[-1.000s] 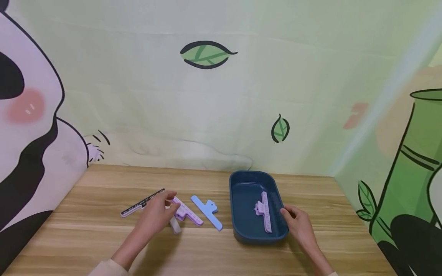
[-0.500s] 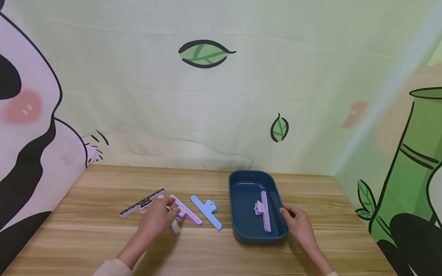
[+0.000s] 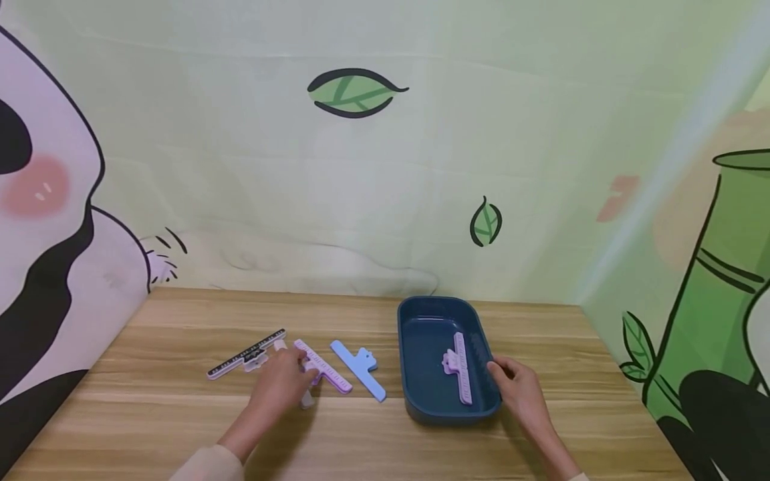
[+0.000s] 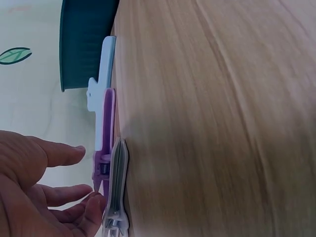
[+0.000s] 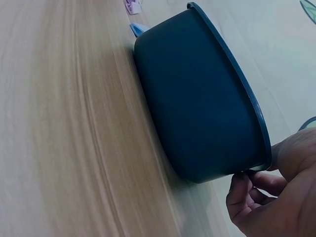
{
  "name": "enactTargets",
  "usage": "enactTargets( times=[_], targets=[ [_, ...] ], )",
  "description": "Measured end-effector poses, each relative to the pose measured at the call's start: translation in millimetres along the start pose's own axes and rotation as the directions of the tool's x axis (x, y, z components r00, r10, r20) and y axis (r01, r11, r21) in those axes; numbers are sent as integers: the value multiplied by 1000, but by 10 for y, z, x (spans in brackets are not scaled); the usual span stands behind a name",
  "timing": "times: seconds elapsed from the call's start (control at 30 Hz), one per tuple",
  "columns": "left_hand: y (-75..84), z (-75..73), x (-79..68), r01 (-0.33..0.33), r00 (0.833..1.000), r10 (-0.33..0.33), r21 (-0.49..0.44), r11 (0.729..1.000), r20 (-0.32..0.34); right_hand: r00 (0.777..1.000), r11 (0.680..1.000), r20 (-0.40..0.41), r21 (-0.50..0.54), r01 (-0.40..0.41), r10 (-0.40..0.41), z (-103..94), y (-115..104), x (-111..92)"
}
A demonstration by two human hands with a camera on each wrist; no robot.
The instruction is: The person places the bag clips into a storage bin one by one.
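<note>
My left hand [image 3: 283, 381] is over the clips, its thumb and fingers apart. Its fingertips are right at a purple clip [image 3: 325, 367] with ruler-like marks; the left wrist view shows the gap between thumb and forefinger facing that clip [image 4: 106, 138]. A whitish clip [image 4: 118, 177] lies partly hidden beneath this hand. To the right lies a light blue clip [image 3: 359, 371]. My right hand [image 3: 522, 391] pinches the right rim of a dark blue plastic basin [image 5: 197, 94], thumb on the rim and fingers curled under it. Another purple clip [image 3: 462, 371] lies inside the basin.
A black-and-white clip [image 3: 246, 354] lies at the left, behind the left hand. Everything rests on a wood-grain table [image 3: 361, 441]. A printed cloth [image 3: 391, 187] with leaves and a panda hangs at the table's back edge.
My left hand has shifted slightly right and down toward the purple clip, uncovering more of the black-and-white clip. My right hand and the basin keep their place.
</note>
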State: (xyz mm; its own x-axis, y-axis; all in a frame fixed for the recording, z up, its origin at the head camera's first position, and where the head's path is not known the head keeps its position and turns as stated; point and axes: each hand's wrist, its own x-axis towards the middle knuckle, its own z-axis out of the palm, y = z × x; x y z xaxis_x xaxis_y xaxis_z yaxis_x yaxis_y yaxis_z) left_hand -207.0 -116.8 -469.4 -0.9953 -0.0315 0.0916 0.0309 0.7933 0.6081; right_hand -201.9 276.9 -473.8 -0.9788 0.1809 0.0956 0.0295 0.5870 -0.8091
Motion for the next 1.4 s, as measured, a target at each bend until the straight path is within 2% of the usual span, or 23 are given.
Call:
enactTargets(
  times=[0.13, 0.3, 0.6, 1.03, 1.23, 1.4],
  targets=[
    [3, 25, 5, 6, 1000, -5, 16, 1000, -5, 1000, 1000, -2, 6, 3, -3, 0, -5, 0],
    [23, 58, 8, -2, 1000, 4, 78, 997, -28, 1000, 1000, -1, 15, 5, -5, -3, -10, -4],
    [86, 100, 6, 29, 1000, -27, 136, 990, -16, 1000, 1000, -2, 9, -3, 3, 0, -11, -8],
    [117, 83, 35, -13, 1000, 11, 194, 981, 9, 1000, 1000, 11, 12, -2, 2, 0, -8, -6],
    [109, 61, 73, -3, 999, -4, 158, 987, 45, 1000, 1000, 5, 9, 1, -1, -3, -14, -10],
    [122, 32, 95, 35, 997, -42, 117, 992, 58, 1000, 1000, 5, 11, 4, -5, -4, -18, -16]
  ],
)
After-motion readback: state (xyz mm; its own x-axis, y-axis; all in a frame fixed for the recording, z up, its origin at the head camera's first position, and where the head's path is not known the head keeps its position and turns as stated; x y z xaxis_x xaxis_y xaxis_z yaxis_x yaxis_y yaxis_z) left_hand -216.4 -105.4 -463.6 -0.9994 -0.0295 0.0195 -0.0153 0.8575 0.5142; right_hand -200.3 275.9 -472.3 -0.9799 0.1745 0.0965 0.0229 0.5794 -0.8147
